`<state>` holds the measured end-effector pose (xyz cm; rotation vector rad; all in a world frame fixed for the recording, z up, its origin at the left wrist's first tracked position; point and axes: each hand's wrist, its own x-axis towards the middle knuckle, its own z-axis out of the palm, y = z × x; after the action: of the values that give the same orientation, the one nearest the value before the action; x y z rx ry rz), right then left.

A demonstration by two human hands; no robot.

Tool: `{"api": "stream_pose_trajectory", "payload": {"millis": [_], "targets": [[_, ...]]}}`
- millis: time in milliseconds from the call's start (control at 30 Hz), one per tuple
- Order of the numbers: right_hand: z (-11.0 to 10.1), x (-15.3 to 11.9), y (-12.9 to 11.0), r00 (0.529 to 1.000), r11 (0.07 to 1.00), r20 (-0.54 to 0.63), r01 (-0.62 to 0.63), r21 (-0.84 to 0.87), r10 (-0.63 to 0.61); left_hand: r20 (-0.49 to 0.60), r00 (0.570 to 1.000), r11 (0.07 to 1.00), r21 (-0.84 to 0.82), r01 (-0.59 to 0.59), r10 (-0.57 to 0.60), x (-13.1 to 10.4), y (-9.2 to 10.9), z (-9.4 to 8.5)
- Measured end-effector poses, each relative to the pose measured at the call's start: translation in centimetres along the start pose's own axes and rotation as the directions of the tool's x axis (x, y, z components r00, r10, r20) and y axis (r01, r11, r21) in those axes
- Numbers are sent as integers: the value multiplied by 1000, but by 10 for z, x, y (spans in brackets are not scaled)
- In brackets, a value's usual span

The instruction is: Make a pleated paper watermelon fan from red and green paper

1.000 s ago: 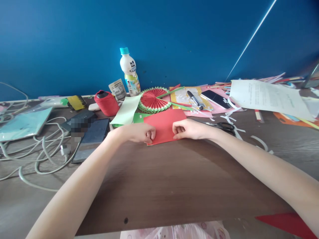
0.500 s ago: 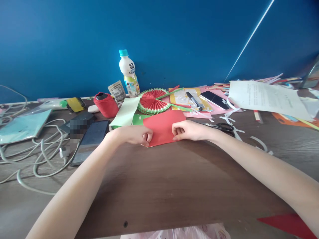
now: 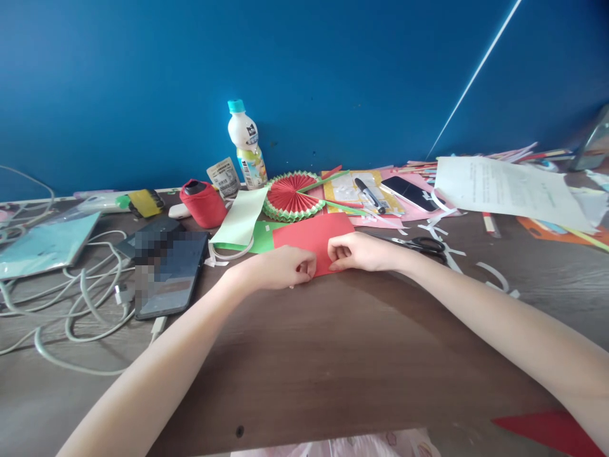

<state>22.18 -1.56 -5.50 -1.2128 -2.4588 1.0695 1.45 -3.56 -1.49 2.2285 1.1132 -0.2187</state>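
Observation:
A sheet of red paper (image 3: pixel 316 233) lies near the middle of the table, partly over a green sheet (image 3: pixel 266 233). My left hand (image 3: pixel 288 266) is closed, its curled fingers at the paper's near edge. Just to its right, my right hand (image 3: pixel 354 251) pinches the near right corner. Only a small gap separates the fingertips. Behind the red sheet rests a round pleated paper fan (image 3: pixel 294 195), red with a green and white rim. A pale green sheet (image 3: pixel 242 216) lies left of it.
Scissors (image 3: pixel 425 245) and white paper scraps lie by my right forearm. A dark phone (image 3: pixel 174 279) and tangled white cables (image 3: pixel 80 311) occupy the left. Farther back stand a drink bottle (image 3: pixel 247 146) and a red-wrapped roll (image 3: pixel 204 204); a marker (image 3: pixel 370 195) lies among papers.
My left hand has slid right along the red paper's near edge, closer to my right hand. My right hand has stayed at its corner.

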Motion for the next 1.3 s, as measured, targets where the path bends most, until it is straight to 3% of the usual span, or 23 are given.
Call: {"api": "stream_pose_trajectory", "payload": {"millis": [133,500,1300], "targets": [[-3,-1,0,1000,1000,19,-8,-1,8,-44,999,1000,8,-9,10,2,0,4],[-32,-11,-3,989,989,110,-81,-122,95,36,999,1000,16,-20,19,-1,-12,-6],[-38,-11,8,982,981,147,-95,-169,121,45,998,999,1,-46,46,0,-16,-6]]}}
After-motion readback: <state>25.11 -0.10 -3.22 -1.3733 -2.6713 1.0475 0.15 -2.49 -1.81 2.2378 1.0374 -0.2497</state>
